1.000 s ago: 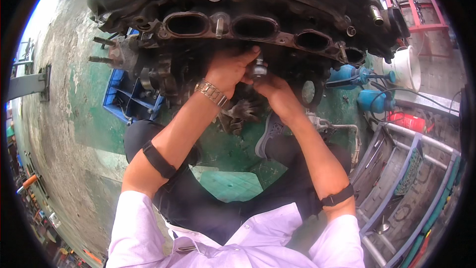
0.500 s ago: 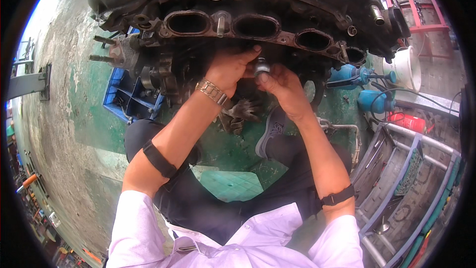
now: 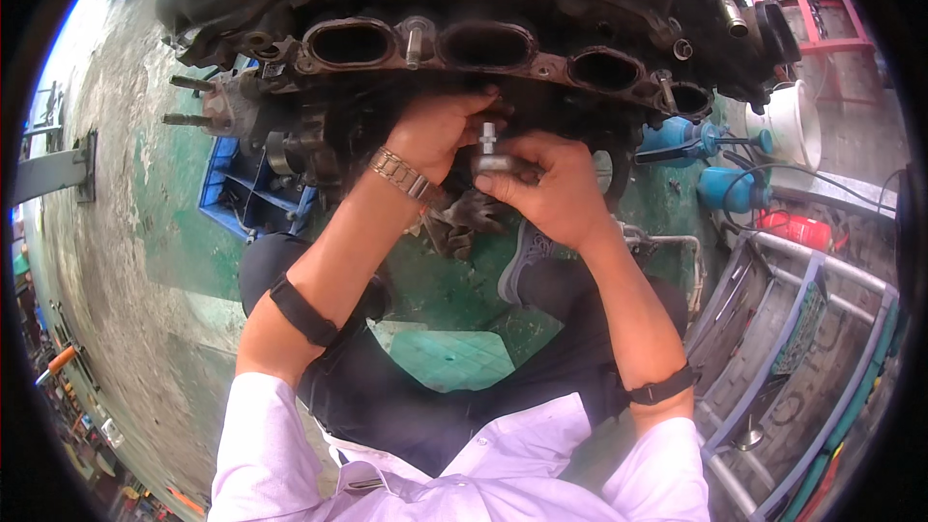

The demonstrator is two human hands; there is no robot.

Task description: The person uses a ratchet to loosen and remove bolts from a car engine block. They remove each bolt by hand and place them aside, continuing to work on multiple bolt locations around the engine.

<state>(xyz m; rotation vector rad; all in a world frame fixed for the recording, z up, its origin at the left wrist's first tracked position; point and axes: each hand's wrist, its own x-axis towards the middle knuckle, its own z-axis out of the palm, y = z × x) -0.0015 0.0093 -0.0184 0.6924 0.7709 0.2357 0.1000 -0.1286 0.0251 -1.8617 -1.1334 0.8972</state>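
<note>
My right hand [image 3: 556, 184] is closed on a small silver metal part with a short threaded stub [image 3: 487, 140] pointing up and a wide round body, its far side hidden by my fingers. To the left of it, my left hand [image 3: 430, 135] reaches under the engine's [image 3: 454, 5] lower edge. Its fingers point right, somewhat spread, close to the stub. I see nothing held in them, though some fingertips are in shadow. Above both hands runs the engine's flange with oval ports [image 3: 483, 45] and upright studs.
A pair of dark work gloves [image 3: 464, 222] lies below my hands. At left stands a blue divided tray [image 3: 224, 208]. To the right are blue bottles [image 3: 725, 190], a white bucket [image 3: 797, 126], a red container [image 3: 795, 229] and a metal-framed rack [image 3: 822, 290].
The part in my right hand has tipped so its threaded stub now points up, and it has come slightly lower and left. My left hand has shifted a little left; the view moved slightly.
</note>
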